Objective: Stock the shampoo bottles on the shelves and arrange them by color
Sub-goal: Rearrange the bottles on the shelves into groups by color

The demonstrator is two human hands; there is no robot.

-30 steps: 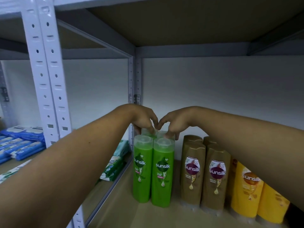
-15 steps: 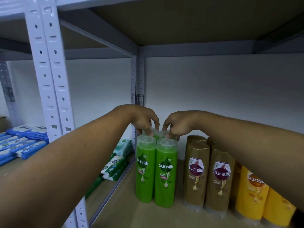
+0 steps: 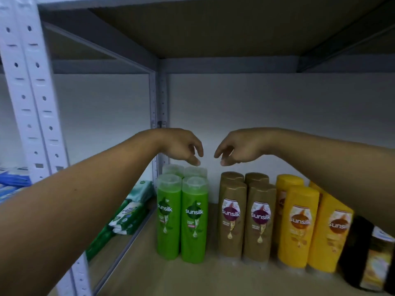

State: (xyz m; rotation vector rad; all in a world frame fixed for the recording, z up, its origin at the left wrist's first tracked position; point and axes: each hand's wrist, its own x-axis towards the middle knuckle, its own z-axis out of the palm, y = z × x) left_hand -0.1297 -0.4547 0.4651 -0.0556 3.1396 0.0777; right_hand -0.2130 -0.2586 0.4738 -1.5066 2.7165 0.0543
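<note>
Several green shampoo bottles (image 3: pixel 193 221) stand two deep at the left end of the wooden shelf (image 3: pixel 166 278). To their right stand brown bottles (image 3: pixel 259 223), then yellow bottles (image 3: pixel 299 227), then a black bottle (image 3: pixel 372 259) partly hidden by my right forearm. My left hand (image 3: pixel 181 146) hovers just above the rear green caps with loosely curled fingers, holding nothing. My right hand (image 3: pixel 237 147) hangs above the gap between green and brown bottles, also holding nothing.
A white perforated upright (image 3: pixel 32 107) stands at the front left, a grey post (image 3: pixel 159 116) at the back corner. The neighbouring bay holds green-white packs (image 3: pixel 128 216) and blue packs (image 3: pixel 10 184). The shelf above (image 3: pixel 203 28) limits headroom.
Both hands have let go of the rear green bottles and lifted up and apart. The view has shifted, bringing the yellow and black bottles into sight.
</note>
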